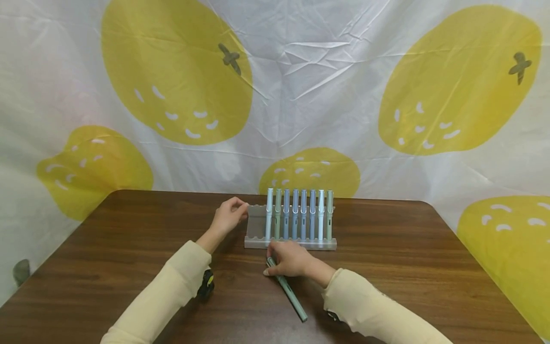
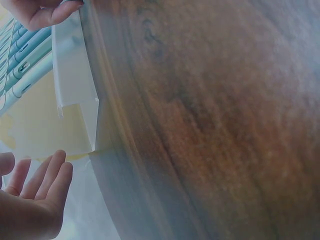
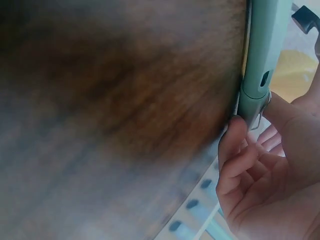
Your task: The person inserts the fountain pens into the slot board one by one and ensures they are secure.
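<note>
A clear pen rack (image 1: 290, 244) stands on the table, and several fountain pens (image 1: 295, 215) in light blue, green and darker blue lean upright in it. My left hand (image 1: 227, 220) is at the rack's upper left corner, its fingertips by the edge; in the left wrist view the fingers (image 2: 56, 175) look loosely extended, and whether they touch the rack is unclear. In front of the rack, my right hand (image 1: 290, 259) pinches a capped green fountain pen (image 1: 294, 300) near its clip end. The pen's other end slants toward the near side, close above or on the table.
Under everything is a brown wood-grain table (image 1: 386, 267). A white cloth with yellow lemon prints (image 1: 275, 95) hangs behind its far edge. The rack's left part (image 1: 256, 223) holds no pens.
</note>
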The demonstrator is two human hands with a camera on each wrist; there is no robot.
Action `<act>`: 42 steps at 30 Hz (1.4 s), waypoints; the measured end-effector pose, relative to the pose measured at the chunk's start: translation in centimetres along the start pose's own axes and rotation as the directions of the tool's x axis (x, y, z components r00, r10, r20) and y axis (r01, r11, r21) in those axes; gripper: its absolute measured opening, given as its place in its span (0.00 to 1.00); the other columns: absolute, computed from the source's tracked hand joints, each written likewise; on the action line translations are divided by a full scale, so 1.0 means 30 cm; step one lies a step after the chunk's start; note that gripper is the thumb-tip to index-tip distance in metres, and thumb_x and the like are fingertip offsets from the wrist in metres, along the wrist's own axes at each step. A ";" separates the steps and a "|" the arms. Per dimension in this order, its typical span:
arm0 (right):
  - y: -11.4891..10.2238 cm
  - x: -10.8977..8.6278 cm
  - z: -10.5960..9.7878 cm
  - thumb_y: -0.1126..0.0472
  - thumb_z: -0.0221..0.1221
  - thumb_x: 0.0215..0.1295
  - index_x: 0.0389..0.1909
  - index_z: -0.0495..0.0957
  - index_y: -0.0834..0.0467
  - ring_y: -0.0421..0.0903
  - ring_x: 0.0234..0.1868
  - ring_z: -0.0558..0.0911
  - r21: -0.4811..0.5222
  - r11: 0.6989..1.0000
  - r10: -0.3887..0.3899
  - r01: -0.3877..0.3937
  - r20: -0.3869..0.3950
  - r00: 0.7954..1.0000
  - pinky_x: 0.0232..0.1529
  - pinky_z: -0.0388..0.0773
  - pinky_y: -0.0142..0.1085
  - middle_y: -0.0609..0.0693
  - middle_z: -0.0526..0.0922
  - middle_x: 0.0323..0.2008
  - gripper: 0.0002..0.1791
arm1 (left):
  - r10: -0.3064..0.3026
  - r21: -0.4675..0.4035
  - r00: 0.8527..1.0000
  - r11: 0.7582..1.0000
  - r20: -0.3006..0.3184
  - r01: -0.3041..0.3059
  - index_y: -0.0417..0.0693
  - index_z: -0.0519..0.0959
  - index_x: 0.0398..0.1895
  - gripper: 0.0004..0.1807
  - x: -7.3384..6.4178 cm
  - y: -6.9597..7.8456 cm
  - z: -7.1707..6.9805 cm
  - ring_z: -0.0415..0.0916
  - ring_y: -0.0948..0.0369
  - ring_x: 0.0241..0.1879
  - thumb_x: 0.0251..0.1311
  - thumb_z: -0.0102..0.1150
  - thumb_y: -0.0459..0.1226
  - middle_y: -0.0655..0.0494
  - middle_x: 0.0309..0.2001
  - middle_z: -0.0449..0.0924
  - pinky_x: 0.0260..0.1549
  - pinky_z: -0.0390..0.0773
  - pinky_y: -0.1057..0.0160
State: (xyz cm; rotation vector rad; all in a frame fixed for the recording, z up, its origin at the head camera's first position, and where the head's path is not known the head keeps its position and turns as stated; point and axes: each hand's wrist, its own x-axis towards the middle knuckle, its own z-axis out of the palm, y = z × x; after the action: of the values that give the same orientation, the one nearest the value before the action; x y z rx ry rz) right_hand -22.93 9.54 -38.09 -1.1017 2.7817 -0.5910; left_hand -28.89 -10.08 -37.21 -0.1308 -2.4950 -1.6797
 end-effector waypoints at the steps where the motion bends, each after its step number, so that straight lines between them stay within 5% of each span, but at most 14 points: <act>1: 0.000 0.000 -0.001 0.52 0.66 0.46 0.31 0.70 0.55 0.36 0.16 0.67 0.001 1.000 -0.007 0.007 -0.004 1.000 0.18 0.64 0.31 0.40 0.68 0.14 0.17 | 0.000 -0.002 1.000 1.000 0.000 0.000 0.34 0.74 0.37 0.12 0.001 0.000 0.000 0.77 0.50 0.36 0.61 0.50 0.38 0.38 0.38 0.77 0.35 0.75 0.60; 9: 0.003 0.002 -0.011 0.51 0.63 0.51 0.31 0.72 0.55 0.35 0.14 0.66 0.015 1.000 -0.009 0.010 -0.034 0.999 0.17 0.63 0.30 0.40 0.68 0.13 0.14 | 0.000 -0.011 1.000 1.000 0.000 0.000 0.35 0.73 0.36 0.12 0.001 0.003 0.002 0.77 0.49 0.37 0.61 0.50 0.37 0.37 0.38 0.77 0.35 0.75 0.60; 20: 0.014 0.005 -0.063 0.58 0.60 0.53 0.35 0.74 0.54 0.34 0.21 0.75 0.195 0.981 -0.008 0.011 -0.013 1.000 0.25 0.71 0.31 0.39 0.78 0.19 0.09 | 0.002 -0.001 1.000 1.000 0.005 -0.002 0.33 0.73 0.38 0.13 0.000 0.004 0.002 0.78 0.52 0.35 0.61 0.50 0.38 0.38 0.38 0.78 0.34 0.75 0.60; 33: 0.011 0.014 -0.132 0.62 0.60 0.55 0.39 0.74 0.59 0.42 0.24 0.77 0.290 0.956 -0.002 0.044 -0.147 0.989 0.25 0.71 0.33 0.43 0.79 0.23 0.11 | 0.003 0.015 1.000 1.000 0.009 -0.003 0.33 0.73 0.39 0.13 -0.004 0.006 -0.002 0.78 0.51 0.36 0.61 0.49 0.38 0.39 0.38 0.78 0.35 0.75 0.59; 42: 0.011 0.033 -0.140 0.60 0.59 0.57 0.43 0.73 0.58 0.48 0.26 0.78 0.417 0.908 0.064 0.027 -0.202 0.977 0.22 0.72 0.35 0.47 0.81 0.28 0.13 | 0.000 0.015 1.000 1.000 0.007 0.000 0.34 0.74 0.39 0.14 -0.004 0.005 -0.001 0.78 0.50 0.36 0.61 0.50 0.38 0.39 0.39 0.78 0.34 0.75 0.59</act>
State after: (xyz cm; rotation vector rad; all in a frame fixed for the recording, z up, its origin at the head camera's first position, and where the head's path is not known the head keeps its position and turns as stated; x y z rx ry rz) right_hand -24.82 10.44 -34.29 -0.9622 2.6305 -1.2996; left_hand -28.74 -10.05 -37.07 -0.1356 -2.5120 -1.6623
